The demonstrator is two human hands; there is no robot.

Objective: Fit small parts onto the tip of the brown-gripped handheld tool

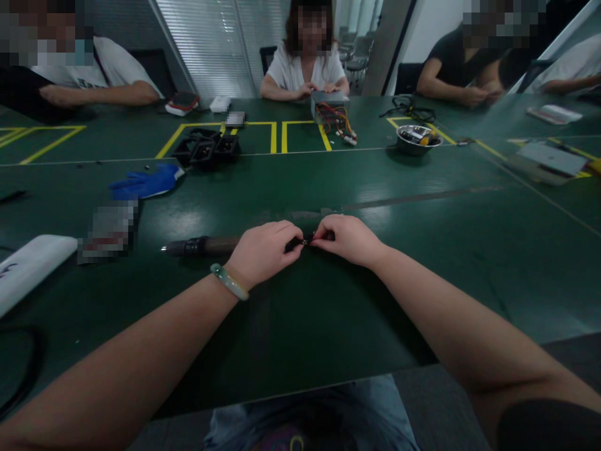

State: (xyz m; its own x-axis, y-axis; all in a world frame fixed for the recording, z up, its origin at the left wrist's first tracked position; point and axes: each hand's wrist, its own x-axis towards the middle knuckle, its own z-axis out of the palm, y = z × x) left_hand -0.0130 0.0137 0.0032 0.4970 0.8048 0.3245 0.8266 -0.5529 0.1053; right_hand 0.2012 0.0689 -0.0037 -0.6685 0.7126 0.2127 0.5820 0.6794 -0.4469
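My left hand [267,250], with a pale green bangle at its wrist, is closed around a small black part [293,244]. A tiny metallic bit shows at the end of this part, between the two hands. From the other side my right hand [350,239] pinches at the same spot, thumb and forefinger together. The fingers hide much of the part, so its kind is unclear. An electric screwdriver [201,246] with a dark body and a bright tip lies on the green table just left of my left hand, its other end hidden behind that hand.
A blue glove [148,181], black plastic pieces [206,147] and a white box-like object [35,269] are to the left. Farther back are a power supply with coloured wires [331,106], a metal bowl [416,149] and black cables [410,109]. Several people sit across the table.
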